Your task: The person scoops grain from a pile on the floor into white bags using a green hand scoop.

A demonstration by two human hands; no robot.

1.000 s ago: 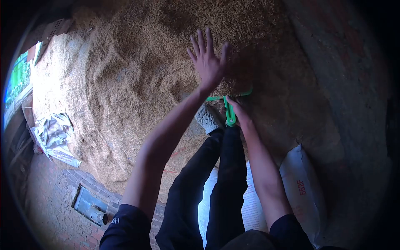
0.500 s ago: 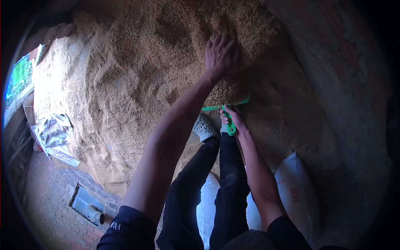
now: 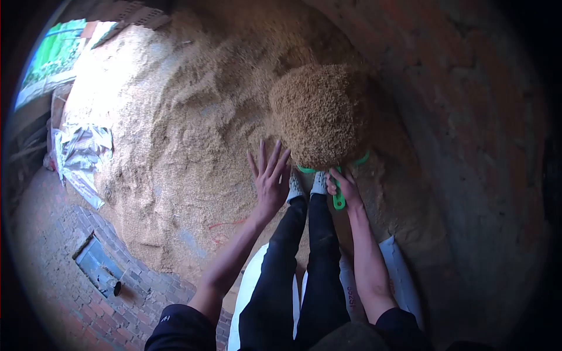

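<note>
Heaped with grain, a green scoop [image 3: 339,200] is held by its handle in my right hand [image 3: 346,188], whose fingers are wrapped round it. The mound of grain [image 3: 319,117] hides most of the scoop; only its handle and parts of its green rim show. My left hand [image 3: 272,181] is spread with fingers apart, just left of the scoop and above the loose grain [image 3: 199,134]. It holds nothing.
My shoes [image 3: 295,187] stand on the grain below the scoop. White sacks [image 3: 401,281] lie beside and behind my legs. At the left are a crumpled silvery sheet [image 3: 82,152], a brick floor [image 3: 111,316] and a bluish panel [image 3: 96,260]. A wall [image 3: 468,117] rises at the right.
My left hand has moved from the grain beyond the scoop back toward me and to the left, fingers now spread. The heap on the scoop looks much larger. The view has shifted.
</note>
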